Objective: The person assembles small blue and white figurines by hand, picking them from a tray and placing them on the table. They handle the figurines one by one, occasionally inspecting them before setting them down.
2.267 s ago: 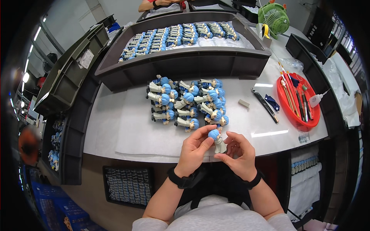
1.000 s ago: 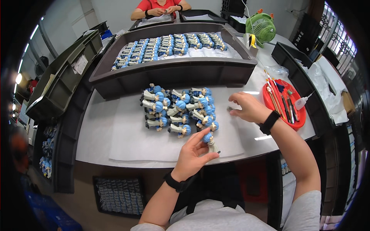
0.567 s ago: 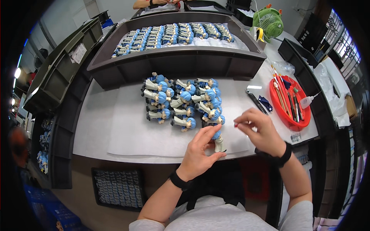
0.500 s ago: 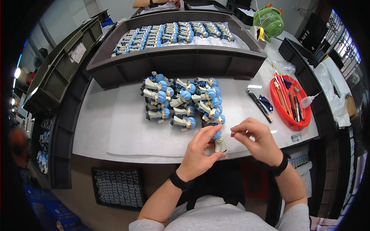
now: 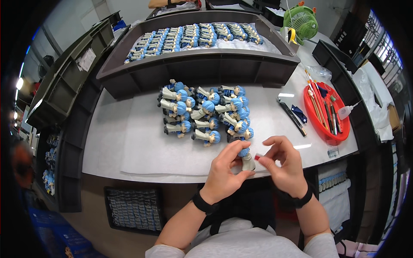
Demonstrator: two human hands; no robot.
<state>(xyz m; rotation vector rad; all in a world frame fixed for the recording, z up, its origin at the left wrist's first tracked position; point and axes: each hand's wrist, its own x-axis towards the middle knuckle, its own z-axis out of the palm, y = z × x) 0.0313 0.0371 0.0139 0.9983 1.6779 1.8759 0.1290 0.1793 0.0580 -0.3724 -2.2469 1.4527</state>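
Observation:
At the front edge of the table, my left hand [image 5: 224, 171] is closed round a small figurine [image 5: 248, 163] with blue hair and a pale cloak. Its hair points away from me, and part of it is hidden by my fingers. Just to the right, my right hand [image 5: 287, 168] pinches a small red piece [image 5: 257, 157] between thumb and fingers, close beside the figurine; its exact kind is too small to tell. Beyond my hands lies a cluster of similar blue-haired figurines [image 5: 208, 124] on a white sheet.
Behind the cluster stands a large dark tray [image 5: 202, 64] with rows of figurines. A red basin [image 5: 309, 112] of brushes and a small bottle sits right, beside a black pen-like tool [image 5: 292, 117]. A green fan [image 5: 300, 21] stands at back right. Another tray [image 5: 161, 206] is below the table.
My right hand has come slightly lower, and the red piece is nearer the figurine. My left hand keeps its hold with little movement.

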